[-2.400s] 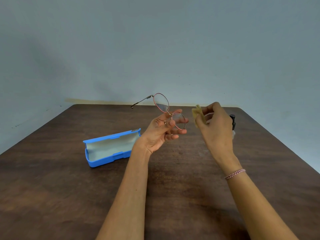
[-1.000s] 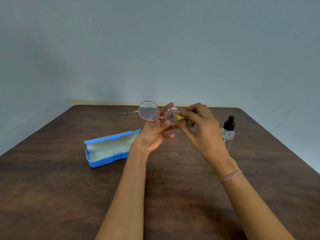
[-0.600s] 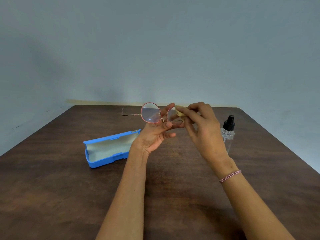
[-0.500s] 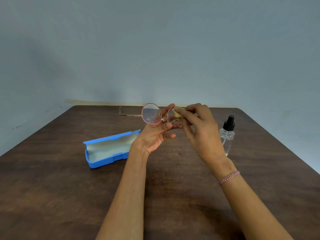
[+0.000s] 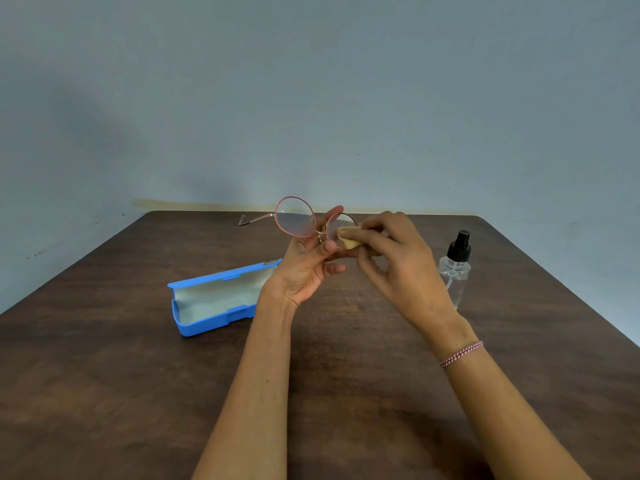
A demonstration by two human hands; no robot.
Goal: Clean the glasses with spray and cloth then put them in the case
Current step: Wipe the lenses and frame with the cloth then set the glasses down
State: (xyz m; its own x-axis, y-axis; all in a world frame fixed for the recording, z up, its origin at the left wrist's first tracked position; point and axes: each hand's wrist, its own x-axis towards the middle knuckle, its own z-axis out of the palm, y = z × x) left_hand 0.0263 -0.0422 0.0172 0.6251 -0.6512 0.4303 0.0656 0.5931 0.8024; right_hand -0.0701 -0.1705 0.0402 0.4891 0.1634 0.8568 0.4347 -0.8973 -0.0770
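Note:
Round pink-rimmed glasses (image 5: 295, 217) are held up above the table, gripped at the bridge by my left hand (image 5: 304, 268). My right hand (image 5: 398, 261) pinches a small yellow cloth (image 5: 348, 237) against the right lens, which the cloth and fingers mostly hide. One temple arm sticks out to the left. The blue case (image 5: 216, 297) lies open on the table to the left of my left wrist, pale lining showing and nothing inside. A clear spray bottle (image 5: 456, 271) with a black nozzle stands upright just right of my right hand.
The dark wooden table (image 5: 121, 393) ends at a pale blue wall behind. Its right edge runs diagonally close past the spray bottle.
My right hand brought the cloth from beside the glasses onto the right lens. The glasses turned from tilted to facing me. The cloth has since shifted slightly on the lens.

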